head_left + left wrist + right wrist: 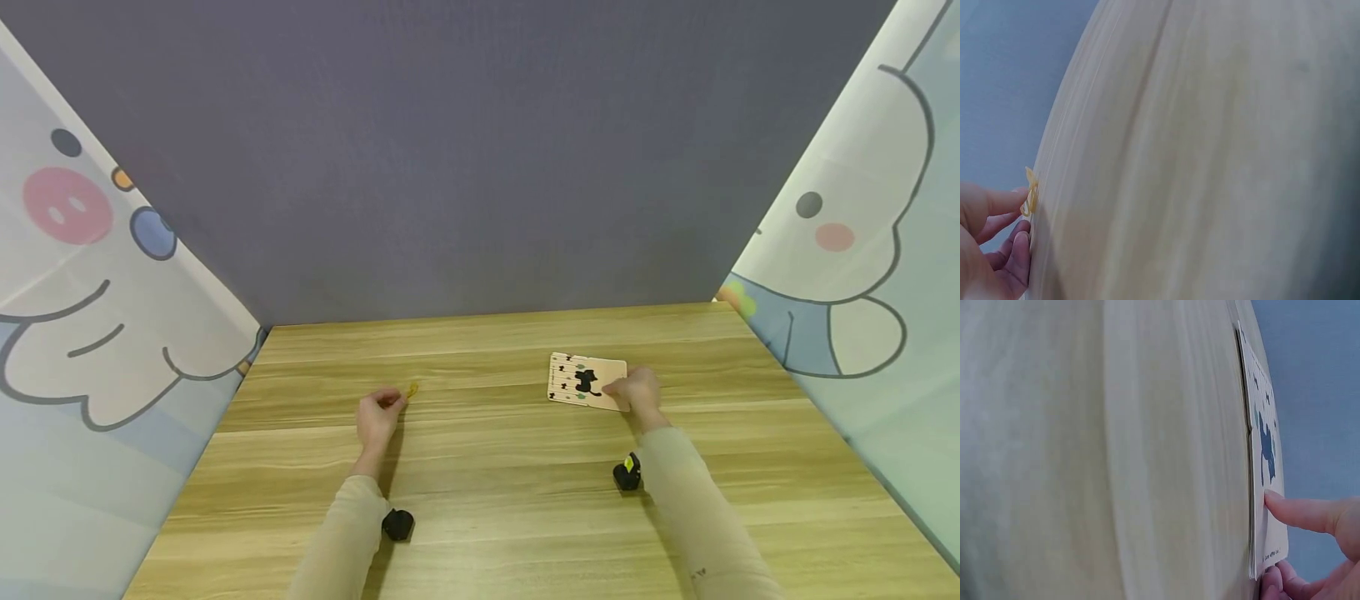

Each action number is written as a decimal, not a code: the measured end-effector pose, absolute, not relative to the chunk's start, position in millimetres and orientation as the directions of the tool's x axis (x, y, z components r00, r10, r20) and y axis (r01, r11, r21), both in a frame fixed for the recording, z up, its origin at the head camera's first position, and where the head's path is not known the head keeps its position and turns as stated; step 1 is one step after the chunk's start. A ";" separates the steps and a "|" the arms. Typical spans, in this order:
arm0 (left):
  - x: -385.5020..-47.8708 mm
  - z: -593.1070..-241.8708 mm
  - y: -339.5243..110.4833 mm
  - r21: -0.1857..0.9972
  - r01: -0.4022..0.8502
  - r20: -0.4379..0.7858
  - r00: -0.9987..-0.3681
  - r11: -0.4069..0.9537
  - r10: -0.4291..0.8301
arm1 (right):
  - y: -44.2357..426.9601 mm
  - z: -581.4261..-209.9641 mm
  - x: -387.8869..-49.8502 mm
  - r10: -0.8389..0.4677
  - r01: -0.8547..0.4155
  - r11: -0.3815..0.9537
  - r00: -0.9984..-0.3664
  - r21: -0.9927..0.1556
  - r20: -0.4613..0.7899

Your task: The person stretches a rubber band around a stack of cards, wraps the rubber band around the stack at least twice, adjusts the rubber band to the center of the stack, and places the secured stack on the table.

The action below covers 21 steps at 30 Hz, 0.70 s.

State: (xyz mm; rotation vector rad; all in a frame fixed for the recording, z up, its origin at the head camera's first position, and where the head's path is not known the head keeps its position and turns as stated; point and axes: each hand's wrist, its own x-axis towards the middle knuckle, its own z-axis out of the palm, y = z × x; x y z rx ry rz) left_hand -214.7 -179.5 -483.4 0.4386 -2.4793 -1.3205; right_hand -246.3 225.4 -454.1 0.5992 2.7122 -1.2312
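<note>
Near the middle-left of the table, my left hand [377, 418] pinches a small yellow rubber band [412, 390] between thumb and fingertips. The left wrist view shows the band [1030, 192] as thin looped strands at the fingertips, just over the wood. To the right lies a thin, pale cat-print notebook [568, 381] with a black cat and small dark motifs on its top face. My right hand [639, 392] grips its right end, thumb [1297, 512] on top and the other fingers under the edge. Seen edge-on, the notebook [1258, 519] looks layered.
The wood-grain table [480, 500] meets a dark grey panel [480, 167] at the back. Cartoon-printed panels [75, 275] [847, 250] stand along both sides. Each wrist carries a small black camera [398, 525] [627, 473].
</note>
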 end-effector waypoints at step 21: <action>-214.3 -479.3 -178.5 0.864 -0.139 0.091 -0.902 0.483 -0.423 | 217.7 -459.2 -243.7 0.336 0.368 0.623 -0.923 -0.691 -0.189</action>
